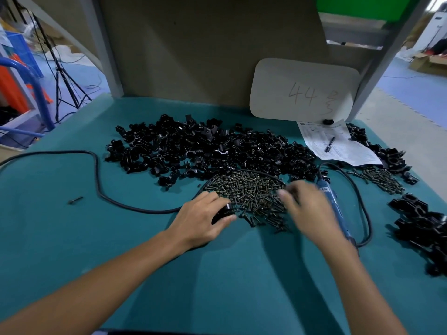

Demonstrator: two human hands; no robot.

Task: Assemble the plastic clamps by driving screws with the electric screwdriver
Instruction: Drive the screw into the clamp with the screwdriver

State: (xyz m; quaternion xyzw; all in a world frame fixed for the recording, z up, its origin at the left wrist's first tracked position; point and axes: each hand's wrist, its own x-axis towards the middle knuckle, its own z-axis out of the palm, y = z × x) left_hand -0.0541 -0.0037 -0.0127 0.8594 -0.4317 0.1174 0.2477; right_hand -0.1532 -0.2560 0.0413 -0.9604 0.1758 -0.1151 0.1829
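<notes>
On the desk [72,238], the left hand [200,218] curls its fingers round one black clamp [225,210] beside the screw pile [246,189]. The right hand [307,209] is blurred over that pile, so its fingers' state cannot be told. The electric screwdriver [335,206] lies unheld just beside it. A large heap of loose clamp parts [205,148] awaits assembly; the smaller heap [420,228] at right is probably finished work.
</notes>
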